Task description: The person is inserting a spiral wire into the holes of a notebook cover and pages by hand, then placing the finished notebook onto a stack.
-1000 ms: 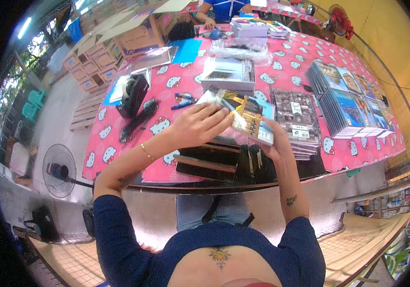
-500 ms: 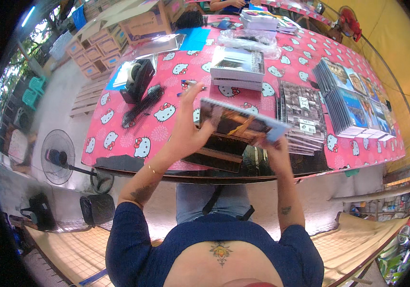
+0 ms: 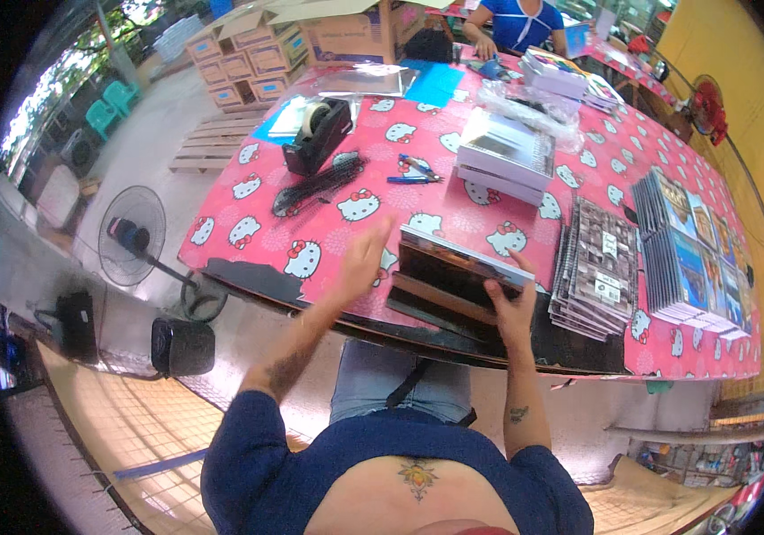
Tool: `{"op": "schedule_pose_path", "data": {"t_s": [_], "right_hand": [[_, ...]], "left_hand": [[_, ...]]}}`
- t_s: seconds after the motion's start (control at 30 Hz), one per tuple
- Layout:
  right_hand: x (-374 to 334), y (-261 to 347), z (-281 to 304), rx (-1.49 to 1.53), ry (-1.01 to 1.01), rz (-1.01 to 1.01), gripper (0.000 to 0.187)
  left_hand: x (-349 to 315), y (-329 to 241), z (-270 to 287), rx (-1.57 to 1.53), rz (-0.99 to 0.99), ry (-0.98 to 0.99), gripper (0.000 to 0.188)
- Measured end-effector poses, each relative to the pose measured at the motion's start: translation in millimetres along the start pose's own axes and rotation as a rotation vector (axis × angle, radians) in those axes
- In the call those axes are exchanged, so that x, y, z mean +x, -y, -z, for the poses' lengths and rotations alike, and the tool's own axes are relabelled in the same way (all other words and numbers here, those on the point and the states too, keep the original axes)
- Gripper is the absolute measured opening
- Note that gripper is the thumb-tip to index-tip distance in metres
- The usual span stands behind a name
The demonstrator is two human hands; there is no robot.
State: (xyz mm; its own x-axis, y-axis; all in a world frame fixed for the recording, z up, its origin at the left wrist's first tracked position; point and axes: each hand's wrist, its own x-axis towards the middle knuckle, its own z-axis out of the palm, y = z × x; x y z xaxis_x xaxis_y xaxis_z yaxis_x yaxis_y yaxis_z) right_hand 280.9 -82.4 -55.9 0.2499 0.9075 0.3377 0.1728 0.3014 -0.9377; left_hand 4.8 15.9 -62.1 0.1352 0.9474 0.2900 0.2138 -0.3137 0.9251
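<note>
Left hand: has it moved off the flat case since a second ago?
Yes. The left hand has slid left off the case, toward the black comb; the right hand holds the case.

Left hand (image 3: 366, 259) now off case (image 3: 464, 260)

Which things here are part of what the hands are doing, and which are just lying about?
In use:
right hand
left hand
flat case
dark stack

Lying about:
tape dispenser
black comb
blue pens
boxes
floor fan
</note>
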Motion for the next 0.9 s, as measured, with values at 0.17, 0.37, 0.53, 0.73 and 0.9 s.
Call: {"op": "schedule_pose_path", "data": {"t_s": [0.17, 0.37, 0.53, 0.73, 0.9], "right_hand": [[11, 2, 5, 0.072, 0.074, 0.006, 0.066], [16, 80, -13, -0.628, -0.096, 0.594, 0.050], [39, 89, -78, -0.762, 0.245, 0.605, 0.023], [46, 75, -89, -0.767, 0.252, 0.564, 0.015], [46, 77, -91, -0.739, 0.249, 0.547, 0.015]], "left_hand": [[97, 59, 88, 1.319, -0.258, -0.130, 0.024], [92, 25, 60, 0.958, -0.524, -0.363, 0.022], [32, -61, 28, 0.494, -0.366, -0.082, 0.024], [-35, -97, 12, 0.282, -0.308, -0.133, 0.022], [-35, -88, 11, 0.278, -0.261, -0.100, 0.015]]}}
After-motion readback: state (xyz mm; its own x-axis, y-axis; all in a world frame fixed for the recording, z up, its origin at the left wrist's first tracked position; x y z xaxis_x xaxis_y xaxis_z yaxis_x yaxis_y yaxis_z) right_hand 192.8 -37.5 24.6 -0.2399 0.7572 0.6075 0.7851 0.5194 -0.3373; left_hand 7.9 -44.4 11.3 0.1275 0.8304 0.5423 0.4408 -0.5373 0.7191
